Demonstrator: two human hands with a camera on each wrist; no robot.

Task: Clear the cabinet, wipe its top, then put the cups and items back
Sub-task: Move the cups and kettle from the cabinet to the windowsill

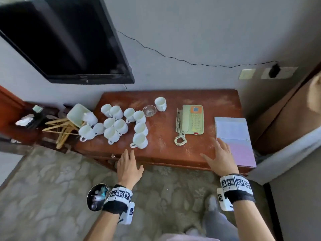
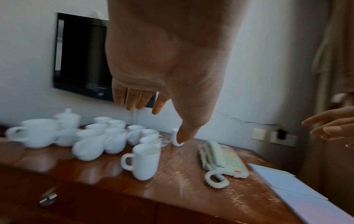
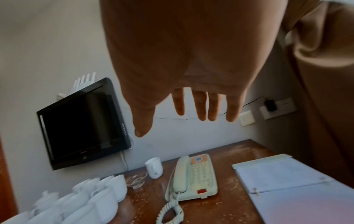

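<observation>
Looking down from the head view, both hands hover empty with fingers spread, left hand (image 1: 129, 165) near the front cup (image 1: 140, 140), right hand (image 1: 221, 156) at the folder (image 1: 234, 140); clearing seems not yet begun.

Left wrist: the cups (image 2: 107, 136) crowd the dusty table (image 2: 178, 178), apparently empty.

Right wrist: telephone (image 3: 193, 177) mid-table, glass bowl (image 3: 137, 180) empty beside it.
</observation>
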